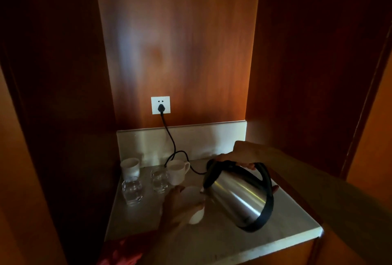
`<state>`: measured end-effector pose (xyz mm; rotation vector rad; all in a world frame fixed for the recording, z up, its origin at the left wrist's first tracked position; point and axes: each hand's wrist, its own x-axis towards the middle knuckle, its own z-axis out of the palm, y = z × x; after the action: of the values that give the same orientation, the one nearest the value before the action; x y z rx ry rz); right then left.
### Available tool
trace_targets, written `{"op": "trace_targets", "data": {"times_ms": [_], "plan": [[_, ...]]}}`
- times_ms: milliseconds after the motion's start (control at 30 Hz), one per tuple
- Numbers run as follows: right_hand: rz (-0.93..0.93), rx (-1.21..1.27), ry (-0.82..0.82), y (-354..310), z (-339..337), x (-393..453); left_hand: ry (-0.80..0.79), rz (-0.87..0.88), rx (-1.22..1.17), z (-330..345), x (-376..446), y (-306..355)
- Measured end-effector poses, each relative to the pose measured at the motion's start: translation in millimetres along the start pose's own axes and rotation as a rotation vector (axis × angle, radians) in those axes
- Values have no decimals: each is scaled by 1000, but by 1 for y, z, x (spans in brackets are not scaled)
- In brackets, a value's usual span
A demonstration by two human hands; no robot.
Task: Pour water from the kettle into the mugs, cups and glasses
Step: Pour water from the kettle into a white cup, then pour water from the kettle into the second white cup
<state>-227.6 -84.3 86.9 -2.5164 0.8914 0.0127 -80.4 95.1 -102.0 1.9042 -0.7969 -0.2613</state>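
Note:
My right hand grips the black handle of a steel kettle, which is tilted with its spout down to the left. The spout hangs over the rim of a white cup that my left hand holds from the left on the counter. Behind them stand two clear glasses, one at the left and one in the middle. A white mug with a handle stands behind the middle glass, and a white cup sits at the back left.
The pale stone counter sits in a dim wooden alcove with walls close on both sides. A black cord runs from a plug in the wall socket down behind the mug. Something red lies at the counter's front left edge.

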Motion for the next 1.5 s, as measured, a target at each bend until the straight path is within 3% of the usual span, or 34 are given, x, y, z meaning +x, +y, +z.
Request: {"op": "trace_targets", "data": {"times_ms": [333, 533, 967, 1300, 1500], "plan": [[132, 507, 503, 69, -6, 42, 134, 56, -48, -28, 57, 51], [230, 646, 657, 99, 0, 93, 156, 37, 23, -29, 97, 67], [214, 677, 661, 121, 37, 193, 240, -31, 132, -40, 173, 67], [126, 651, 623, 128, 50, 209, 287, -67, 276, -65, 186, 67], [163, 673, 544, 117, 45, 209, 332, -119, 362, -81, 190, 64]]}}
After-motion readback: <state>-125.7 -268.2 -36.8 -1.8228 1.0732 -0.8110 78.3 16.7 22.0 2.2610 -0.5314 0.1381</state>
